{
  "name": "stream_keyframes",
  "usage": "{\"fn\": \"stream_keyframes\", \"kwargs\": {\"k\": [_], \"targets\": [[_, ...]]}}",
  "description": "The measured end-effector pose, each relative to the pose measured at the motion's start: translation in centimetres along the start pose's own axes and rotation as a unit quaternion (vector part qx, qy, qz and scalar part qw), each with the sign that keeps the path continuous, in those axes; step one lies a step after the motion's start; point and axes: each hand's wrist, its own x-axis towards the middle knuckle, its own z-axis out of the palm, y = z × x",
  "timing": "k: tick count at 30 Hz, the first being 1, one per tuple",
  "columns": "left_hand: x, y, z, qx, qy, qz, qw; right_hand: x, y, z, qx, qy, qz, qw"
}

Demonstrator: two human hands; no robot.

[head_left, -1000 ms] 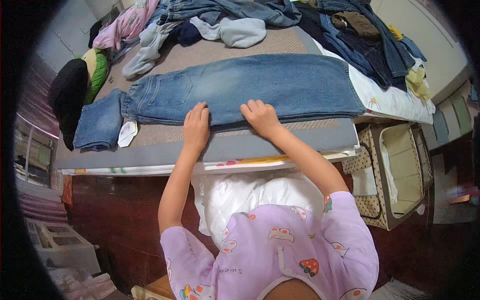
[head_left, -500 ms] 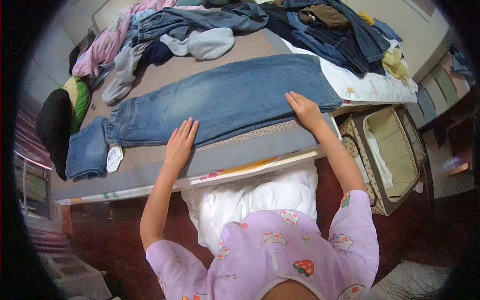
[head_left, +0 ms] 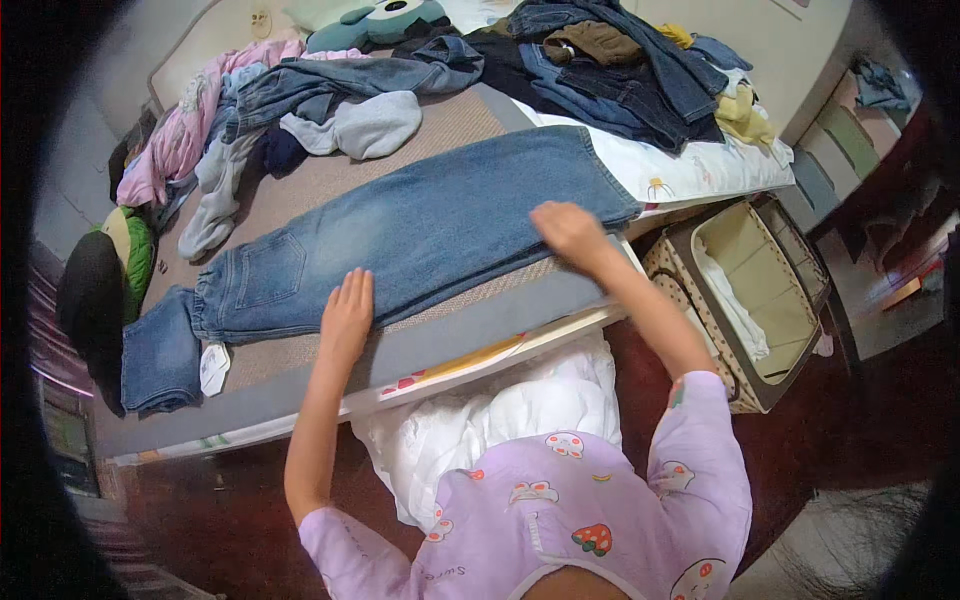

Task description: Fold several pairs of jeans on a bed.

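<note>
A pair of blue jeans [head_left: 430, 215], folded lengthwise, lies across the bed, its waistband at the left and the leg hems at the right. My left hand [head_left: 348, 308] rests flat on the near edge of the jeans, fingers stretched out. Farther right, my right hand [head_left: 572, 236] touches the lower legs, slightly blurred, with its fingers bent but not visibly gripping the cloth. A white tag [head_left: 213, 368] sticks out by the waistband. Next to it lies a small folded denim piece [head_left: 162, 350].
Piled jeans and dark clothes [head_left: 640, 85] lie at the back right. Grey, pink and denim clothes [head_left: 365, 125] spread at the back left, near a green and black plush [head_left: 130, 255]. An open dotted storage box [head_left: 745, 300] stands beyond the bed's right edge.
The view has turned slightly, so the bed sits lower left in it. My right hand has drawn a little toward the jeans' near edge, its fingers more bent. My left hand stays on the jeans.
</note>
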Motion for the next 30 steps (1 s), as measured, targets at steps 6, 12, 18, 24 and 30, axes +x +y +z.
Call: {"fn": "stream_keyframes", "kwargs": {"k": [6,12,18,24,30], "targets": [[7.3,6.3,0.8,-0.065,0.085,0.005,0.994,6.8,-8.6,5.4,-0.007,-0.031,-0.013,0.999],[4.4,5.7,0.8,-0.192,0.083,-0.001,0.978,0.6,-3.4,2.8,0.014,-0.109,0.074,0.991],[-3.6,-0.1,-0.7,-0.076,0.138,0.053,0.986,-5.0,2.0,-0.3,-0.051,-0.109,0.046,0.992],[-3.1,-0.2,-1.5,-0.102,0.054,0.002,0.993,-7.8,6.4,-2.2,0.021,-0.197,0.141,0.970],[-4.5,-0.2,2.2,-0.115,0.111,-0.096,0.982,-9.4,7.9,-2.1,0.003,-0.210,0.236,0.949]]}}
